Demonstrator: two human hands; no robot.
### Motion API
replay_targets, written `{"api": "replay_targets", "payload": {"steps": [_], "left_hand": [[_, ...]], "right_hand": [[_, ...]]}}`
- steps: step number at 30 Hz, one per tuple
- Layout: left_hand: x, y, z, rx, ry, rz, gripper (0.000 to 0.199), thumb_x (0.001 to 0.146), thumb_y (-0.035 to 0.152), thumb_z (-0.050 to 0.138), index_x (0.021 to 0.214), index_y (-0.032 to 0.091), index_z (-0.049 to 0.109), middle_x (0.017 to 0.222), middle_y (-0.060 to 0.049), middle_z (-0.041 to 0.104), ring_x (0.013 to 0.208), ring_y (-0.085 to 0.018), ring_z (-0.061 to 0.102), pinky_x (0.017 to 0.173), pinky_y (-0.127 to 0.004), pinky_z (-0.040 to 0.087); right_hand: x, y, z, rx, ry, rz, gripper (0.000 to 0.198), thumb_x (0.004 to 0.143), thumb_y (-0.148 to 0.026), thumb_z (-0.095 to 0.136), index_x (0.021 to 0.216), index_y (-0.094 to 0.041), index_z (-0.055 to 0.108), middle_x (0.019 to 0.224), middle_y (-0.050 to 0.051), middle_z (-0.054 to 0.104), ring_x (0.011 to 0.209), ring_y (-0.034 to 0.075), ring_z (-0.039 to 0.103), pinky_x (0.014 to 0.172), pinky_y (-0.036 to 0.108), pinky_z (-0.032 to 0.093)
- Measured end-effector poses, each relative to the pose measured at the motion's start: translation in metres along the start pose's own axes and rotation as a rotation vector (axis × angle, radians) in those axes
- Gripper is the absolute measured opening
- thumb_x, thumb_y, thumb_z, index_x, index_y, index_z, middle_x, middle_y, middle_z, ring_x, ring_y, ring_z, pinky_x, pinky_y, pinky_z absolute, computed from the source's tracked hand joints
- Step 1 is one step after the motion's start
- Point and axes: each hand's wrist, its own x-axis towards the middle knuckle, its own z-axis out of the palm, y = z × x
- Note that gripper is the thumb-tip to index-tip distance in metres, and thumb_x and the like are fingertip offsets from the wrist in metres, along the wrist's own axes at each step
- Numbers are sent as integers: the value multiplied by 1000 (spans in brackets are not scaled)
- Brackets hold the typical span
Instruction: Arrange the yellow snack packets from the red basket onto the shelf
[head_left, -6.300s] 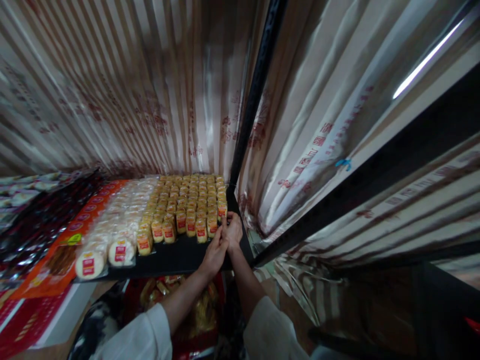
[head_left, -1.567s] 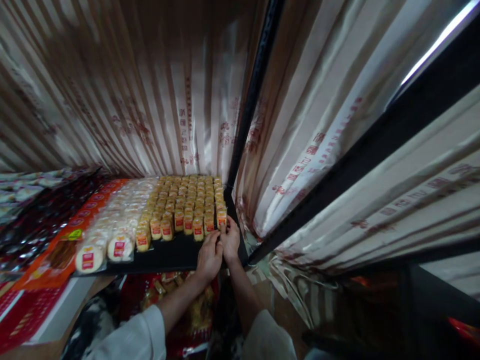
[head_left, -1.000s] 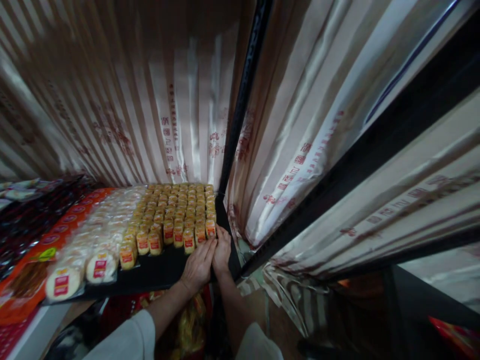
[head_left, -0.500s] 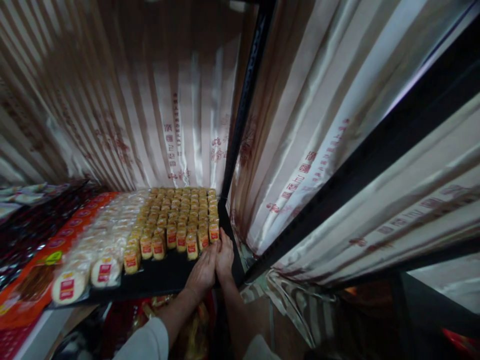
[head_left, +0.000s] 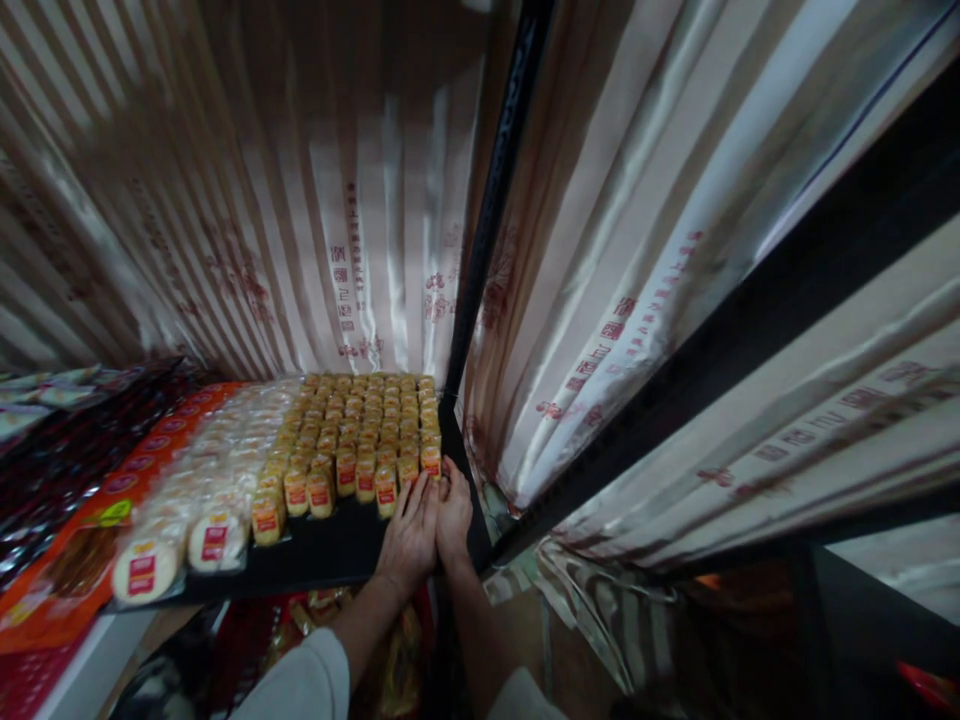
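Observation:
Small yellow cakes (head_left: 364, 480) in clear wrappers with red labels stand upright in tight rows on a black shelf (head_left: 315, 550). My left hand (head_left: 409, 535) lies at the front of the right-hand rows, fingers stretched out and touching the front cakes. Beside it, my right hand (head_left: 454, 515) is at the front right corner, close against the end cake (head_left: 431, 460). Its fingers are bent inward and the two hands touch. Whatever is between the right fingers is hidden.
Left of the cakes are rows of round white wrapped cakes (head_left: 217, 540), then orange packs (head_left: 82, 570) and dark shiny packs (head_left: 67, 450). A black post (head_left: 487, 200) and pale printed curtains (head_left: 390, 240) stand behind. Yellowish packs (head_left: 401, 660) lie below the shelf.
My right fingers have bent inward from a straighter pose by the end cake. The left hand stays at the front cakes, its fingers slightly more spread. The view has shifted slightly.

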Motion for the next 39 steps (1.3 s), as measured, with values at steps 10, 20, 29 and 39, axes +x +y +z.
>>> {"api": "replay_targets", "payload": {"steps": [10,20,29,39], "left_hand": [[2,1,-3,-32,-64,-34,47,85,15,34,130,7,45,134,-14,51,132,-25,38,107,-47,34],[2,3,0,22,-98,-32,47,82,15,36,126,9,51,135,-14,50,132,-27,37,106,-49,34],[4,2,-2,58,-127,-27,44,81,14,36,120,8,55,135,-16,50,130,-29,39,105,-50,34],[2,1,3,142,-191,-38,49,81,16,37,128,10,48,139,-12,46,133,-25,35,108,-47,31]], "right_hand": [[15,0,-2,120,88,88,41,85,-35,37,110,-13,62,108,14,67,100,22,61,90,37,47],[52,-6,24,210,-82,99,51,91,-47,31,119,-15,60,122,10,62,120,20,52,103,38,38],[59,-12,26,236,-131,190,62,92,-52,22,129,-13,50,132,12,53,126,19,45,109,37,30],[80,-26,29,394,-317,316,74,84,-69,22,115,-17,64,111,9,68,108,22,60,96,34,43]]}}
